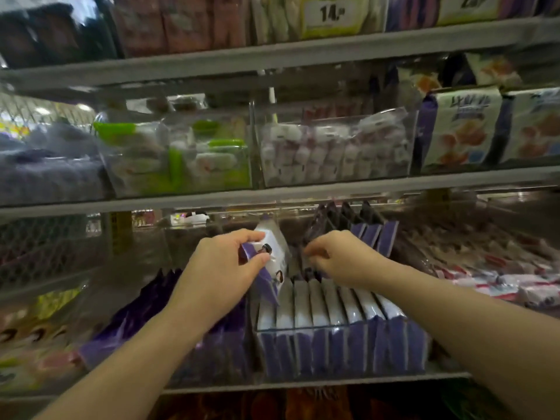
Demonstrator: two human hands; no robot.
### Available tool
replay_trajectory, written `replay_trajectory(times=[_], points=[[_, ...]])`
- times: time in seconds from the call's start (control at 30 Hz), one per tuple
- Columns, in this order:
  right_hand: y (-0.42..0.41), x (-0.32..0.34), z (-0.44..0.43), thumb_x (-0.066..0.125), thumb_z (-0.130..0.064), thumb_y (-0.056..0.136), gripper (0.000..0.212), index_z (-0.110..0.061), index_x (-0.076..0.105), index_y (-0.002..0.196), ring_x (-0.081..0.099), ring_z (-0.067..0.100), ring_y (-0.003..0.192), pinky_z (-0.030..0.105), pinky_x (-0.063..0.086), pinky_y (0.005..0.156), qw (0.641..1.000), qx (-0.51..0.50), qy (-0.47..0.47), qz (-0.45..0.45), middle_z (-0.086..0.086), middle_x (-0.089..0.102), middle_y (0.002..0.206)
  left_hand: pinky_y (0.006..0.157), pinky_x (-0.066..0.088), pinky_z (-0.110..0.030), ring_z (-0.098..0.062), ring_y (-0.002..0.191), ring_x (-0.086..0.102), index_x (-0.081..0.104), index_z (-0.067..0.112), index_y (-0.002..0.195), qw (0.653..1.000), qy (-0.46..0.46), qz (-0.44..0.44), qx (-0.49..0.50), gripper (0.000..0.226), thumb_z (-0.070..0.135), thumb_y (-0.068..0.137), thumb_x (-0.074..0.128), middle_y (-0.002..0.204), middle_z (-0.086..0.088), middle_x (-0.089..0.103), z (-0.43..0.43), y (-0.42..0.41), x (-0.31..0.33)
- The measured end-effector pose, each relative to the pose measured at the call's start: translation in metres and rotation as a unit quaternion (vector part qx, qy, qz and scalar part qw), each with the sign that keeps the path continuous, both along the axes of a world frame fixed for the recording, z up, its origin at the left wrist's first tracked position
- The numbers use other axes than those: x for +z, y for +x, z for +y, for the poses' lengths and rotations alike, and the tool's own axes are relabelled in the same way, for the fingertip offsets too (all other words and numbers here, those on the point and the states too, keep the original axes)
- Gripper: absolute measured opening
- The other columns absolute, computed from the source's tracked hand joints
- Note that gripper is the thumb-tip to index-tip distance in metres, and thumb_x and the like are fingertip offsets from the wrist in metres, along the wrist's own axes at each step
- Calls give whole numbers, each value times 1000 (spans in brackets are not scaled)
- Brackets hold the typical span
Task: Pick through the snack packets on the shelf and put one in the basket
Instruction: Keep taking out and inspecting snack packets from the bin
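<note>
Head view: I see the left hand point(221, 268) gripping a snack packet point(274, 253), purple and white, thumb on its near face and fingers curled over its top edge. The packet is tilted and lifted clear above the row of packets point(333, 310), and its lower purple corner hangs just over the left end of that row. The row stands upright in a clear tray point(348, 329) directly below and to the right of the grip, white tops up and purple fronts facing me. The tray sits on the shelf point(303, 382). The right hand point(342, 256) is just right of the held packet, apart from it, knuckles up and fingers curled down into the back of the same row. Blur hides the fingertips, so I can't tell whether it is pinching anything. Behind the right hand a fan of dark purple packs point(372, 234) leans back. Left of the grip, under the left forearm, lie more purple bags point(136, 322). Far right of the grip are red-and-white wrappers point(500, 277). One level above the grip are clear bins, one with green-and-white sweets point(181, 156) and one with pink-and-white sweets point(333, 150), with cookie boxes point(463, 128) to their right. On the top level a yellow price tag point(331, 13) reads 14.
</note>
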State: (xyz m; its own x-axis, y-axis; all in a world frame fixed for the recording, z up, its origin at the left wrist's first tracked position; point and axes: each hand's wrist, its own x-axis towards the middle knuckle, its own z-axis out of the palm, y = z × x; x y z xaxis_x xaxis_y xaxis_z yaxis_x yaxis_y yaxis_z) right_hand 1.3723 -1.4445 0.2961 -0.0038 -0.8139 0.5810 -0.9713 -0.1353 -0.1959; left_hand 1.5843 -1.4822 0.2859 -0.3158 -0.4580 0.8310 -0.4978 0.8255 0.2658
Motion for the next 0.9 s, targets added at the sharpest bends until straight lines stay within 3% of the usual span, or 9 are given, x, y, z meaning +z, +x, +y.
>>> replay_trajectory(times=[0.1, 0.17, 0.23, 0.33, 0.47, 0.57, 0.73, 0.83, 0.9], points=[[-3, 7, -19, 54, -9, 92, 28, -12, 70, 115, 63, 21, 105, 23, 46, 87, 997, -6, 56, 61, 7, 70, 113, 83, 51, -28, -15, 95, 67, 67, 29, 120, 998, 6, -33, 48, 33, 35, 88, 68, 98, 4, 74, -29, -17, 8], [-2, 11, -33, 53, -13, 94, 26, -11, 70, 114, 62, 25, 104, 23, 43, 86, 992, -6, 84, 95, 11, 69, 114, 85, 52, -35, -24, 99, 66, 66, 29, 121, 995, 13, -58, 86, 32, 36, 90, 64, 100, -2, 73, -46, -28, 15], [-1, 14, -47, 54, -18, 95, 24, -13, 70, 113, 63, 26, 103, 28, 47, 89, 989, -9, 115, 93, 11, 68, 115, 82, 53, -35, -25, 97, 67, 65, 31, 120, 988, 17, -93, 123, 30, 38, 91, 60, 99, -2, 72, -59, -39, 21], [1, 15, -66, 54, -22, 95, 23, -14, 71, 107, 62, 22, 97, 25, 43, 79, 986, -2, 134, 100, 10, 68, 112, 75, 48, -31, -25, 98, 65, 63, 31, 117, 972, 17, -163, 169, 26, 39, 94, 54, 104, -1, 68, -75, -57, 30], [-1, 10, -82, 55, -16, 94, 19, -9, 72, 97, 60, 20, 84, 27, 43, 77, 979, 48, 141, 137, 11, 70, 98, 88, 49, -36, -28, 114, 60, 59, 34, 126, 948, 12, -238, 209, 31, 42, 97, 51, 126, -3, 63, -90, -70, 45], [-3, 11, -88, 54, -9, 91, 17, -5, 69, 87, 52, 16, 74, 26, 40, 72, 974, 81, 145, 152, 8, 60, 79, 94, 47, -33, -24, 117, 58, 60, 34, 127, 949, 33, -261, 176, 32, 41, 96, 54, 127, 0, 63, -98, -68, 56], [-7, 14, -94, 56, -10, 91, 16, -5, 70, 96, 55, 15, 77, 25, 41, 72, 970, 112, 142, 162, 11, 68, 89, 96, 47, -30, -22, 116, 57, 63, 22, 127, 920, 106, -360, 114, 34, 34, 97, 56, 129, -4, 61, -106, -67, 72], [-11, 15, -94, 59, -11, 90, 18, -7, 71, 102, 64, 20, 85, 31, 49, 80, 969, 124, 140, 160, 9, 71, 97, 101, 44, -32, -23, 121, 54, 59, 19, 132, 899, 119, -404, 122, 38, 36, 98, 52, 136, -5, 57, -112, -72, 77], [-11, 14, -95, 60, -11, 89, 20, -8, 71, 106, 66, 21, 93, 29, 49, 84, 969, 134, 132, 163, 9, 72, 103, 98, 43, -31, -26, 123, 53, 56, 16, 132, 903, 103, -389, 147, 39, 35, 98, 52, 137, -8, 54, -117, -79, 72]])
